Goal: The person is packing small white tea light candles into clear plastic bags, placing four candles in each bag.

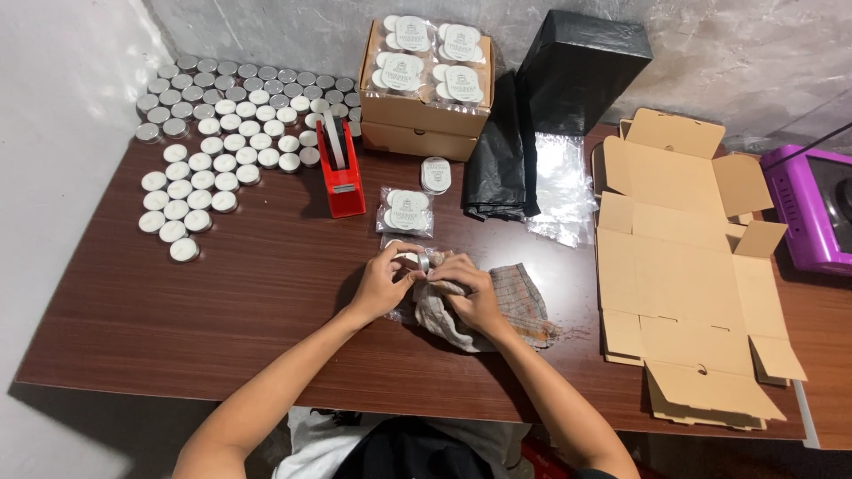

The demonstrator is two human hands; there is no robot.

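At the dark wooden table, my left hand and right hand meet over a small round tin with a white lid, which sits in a clear plastic wrapper at the table's middle. My left fingers are curled around the tin's near side, pinching it; my right fingers are bent and pressed against its other side, the heel of that hand resting on a checked cloth — how tightly either hand grips, I cannot tell.

Just beyond the tin lies a sealed clear pack of tins, and left of that stands a red tape dispenser. A wide spread of loose tins, white-lidded and silver, fills the far left corner. An open brown carton holding more packs sits at the back, beside a black plastic bag and a black box. Flattened cardboard blanks lie at my right, with a purple appliance past them.
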